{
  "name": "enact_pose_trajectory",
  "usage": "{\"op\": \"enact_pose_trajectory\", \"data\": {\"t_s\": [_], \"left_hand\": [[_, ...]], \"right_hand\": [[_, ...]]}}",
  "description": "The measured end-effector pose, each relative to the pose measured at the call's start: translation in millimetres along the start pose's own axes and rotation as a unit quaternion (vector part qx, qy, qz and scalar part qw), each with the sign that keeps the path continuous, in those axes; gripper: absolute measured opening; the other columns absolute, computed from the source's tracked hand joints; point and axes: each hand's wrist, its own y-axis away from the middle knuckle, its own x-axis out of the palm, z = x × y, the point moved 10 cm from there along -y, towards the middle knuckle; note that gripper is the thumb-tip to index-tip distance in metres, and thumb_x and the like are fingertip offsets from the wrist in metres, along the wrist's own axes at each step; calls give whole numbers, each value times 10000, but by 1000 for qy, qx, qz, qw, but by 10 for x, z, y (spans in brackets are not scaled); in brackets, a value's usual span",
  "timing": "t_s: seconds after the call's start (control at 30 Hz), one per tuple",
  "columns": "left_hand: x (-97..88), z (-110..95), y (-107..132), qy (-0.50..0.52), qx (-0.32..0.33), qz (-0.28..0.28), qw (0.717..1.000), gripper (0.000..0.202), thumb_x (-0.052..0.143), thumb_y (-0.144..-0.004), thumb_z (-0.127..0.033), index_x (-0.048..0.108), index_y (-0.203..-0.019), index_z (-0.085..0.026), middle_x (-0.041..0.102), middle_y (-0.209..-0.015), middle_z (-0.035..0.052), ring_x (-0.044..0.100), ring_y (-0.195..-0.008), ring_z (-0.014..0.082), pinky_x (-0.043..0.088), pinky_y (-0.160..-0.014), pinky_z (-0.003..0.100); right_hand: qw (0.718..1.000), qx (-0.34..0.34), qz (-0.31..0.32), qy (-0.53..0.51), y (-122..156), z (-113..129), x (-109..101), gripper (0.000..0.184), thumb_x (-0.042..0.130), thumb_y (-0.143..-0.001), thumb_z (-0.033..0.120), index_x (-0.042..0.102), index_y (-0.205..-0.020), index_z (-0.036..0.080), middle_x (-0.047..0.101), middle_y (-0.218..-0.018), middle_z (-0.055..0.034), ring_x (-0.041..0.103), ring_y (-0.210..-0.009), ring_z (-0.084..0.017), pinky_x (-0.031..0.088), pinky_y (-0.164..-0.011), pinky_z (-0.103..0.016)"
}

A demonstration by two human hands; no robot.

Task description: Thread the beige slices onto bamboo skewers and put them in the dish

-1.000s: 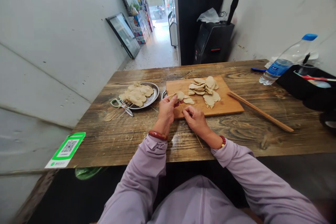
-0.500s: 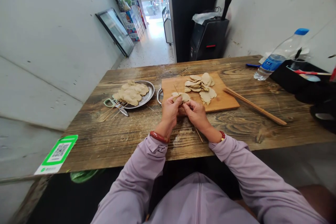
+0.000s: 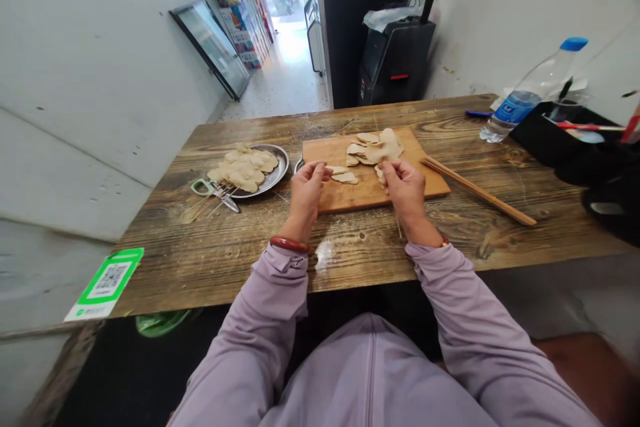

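A wooden cutting board (image 3: 360,195) lies on the table with a pile of thin beige slices (image 3: 375,145) at its far side. Two loose slices (image 3: 345,177) lie near its left end. My left hand (image 3: 306,188) is closed, its fingertips pinching a slice at the board's left edge. My right hand (image 3: 406,188) is closed round a thin bamboo skewer (image 3: 399,227), whose end pokes out below the palm. Its fingertips touch slices at the near edge of the pile.
A metal plate (image 3: 281,173) of skewered slices stands left of the board, with green-handled scissors (image 3: 210,188) beside it. A bundle of skewers (image 3: 475,190) lies to the right. A water bottle (image 3: 525,99) and a black tray (image 3: 575,153) sit far right. A QR sticker (image 3: 105,283) is near left.
My hands, close together at the board's near edge, have parted. The right hand went right to the pile with the skewer; the left stayed at the board's left end.
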Motion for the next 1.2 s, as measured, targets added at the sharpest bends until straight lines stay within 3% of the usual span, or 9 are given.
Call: {"op": "enact_pose_trajectory", "data": {"t_s": [0.13, 0.3, 0.4, 0.5, 0.7, 0.8, 0.93, 1.07, 1.2], "left_hand": [[27, -41, -128, -189, 75, 24, 979, 147, 665, -840, -222, 762, -915, -141, 758, -886, 75, 665, -806, 177, 494, -793, 293], [85, -108, -287, -438, 158, 42, 884, 224, 642, -859, -197, 802, -1000, -126, 756, -1039, 143, 667, -965, 261, 486, -941, 394], [197, -89, -335, -504, 191, 91, 837, 215, 667, -849, -201, 819, -995, -156, 757, -1098, 144, 656, -1057, 291, 451, -1027, 433], [248, -45, -382, -521, 199, 119, 822, 168, 694, -850, -246, 830, -933, -191, 762, -1077, 129, 657, -1040, 295, 458, -1004, 445], [225, -57, -464, -462, 215, 113, 853, 153, 681, -851, -263, 785, -755, -204, 760, -969, 110, 661, -976, 267, 473, -976, 420], [85, -69, -493, -375, 172, 61, 909, 160, 656, -832, -241, 708, -688, -197, 722, -819, 71, 649, -869, 229, 500, -899, 382], [-119, 60, -432, -127, 27, 23, 991, 164, 616, -853, -310, 616, -742, -189, 616, -664, -6, 574, -604, 136, 494, -649, 273], [-140, 127, -248, 46, -85, 40, 994, 243, 727, -789, -386, 607, -857, -186, 650, -685, -3, 594, -547, 104, 418, -513, 191], [-200, 29, -127, 101, -90, 39, 990, 296, 832, -657, -300, 656, -850, -162, 659, -703, 1, 567, -541, 71, 362, -488, 166]], "right_hand": [[1000, 11, -12, -26, -77, -53, -67, 418, 713, -816, 595, 648, -762, 185, 537, -515, 57, 425, -423, -83, 323, -408, -213], [999, 5, 6, -36, -73, -69, 3, 411, 713, -791, 591, 644, -738, 189, 539, -514, 52, 429, -423, -87, 324, -413, -224], [999, 9, 12, -30, -74, -76, 19, 395, 704, -789, 581, 643, -733, 195, 540, -516, 48, 428, -428, -92, 316, -416, -230], [1000, 6, 20, -22, -76, -72, 47, 362, 705, -783, 553, 651, -736, 198, 539, -512, 47, 451, -445, -102, 344, -441, -237], [999, 9, 31, -17, -64, -75, 109, 360, 692, -785, 566, 641, -727, 215, 533, -513, 46, 509, -473, -128, 398, -472, -253], [999, 5, 38, -19, -50, -44, 127, 363, 688, -783, 571, 634, -726, 216, 530, -524, 47, 510, -475, -126, 402, -478, -254], [997, 17, 80, -13, 3, -27, 201, 396, 691, -772, 600, 640, -734, 209, 512, -513, 55, 476, -461, -110, 379, -464, -242], [989, 10, 150, -7, 132, 27, 343, 416, 688, -785, 613, 637, -724, 205, 493, -502, 61, 424, -442, -94, 332, -437, -229], [976, 8, 219, 16, 296, 67, 492, 408, 679, -815, 603, 626, -717, 211, 487, -495, 67, 380, -411, -85, 309, -420, -232]]}}
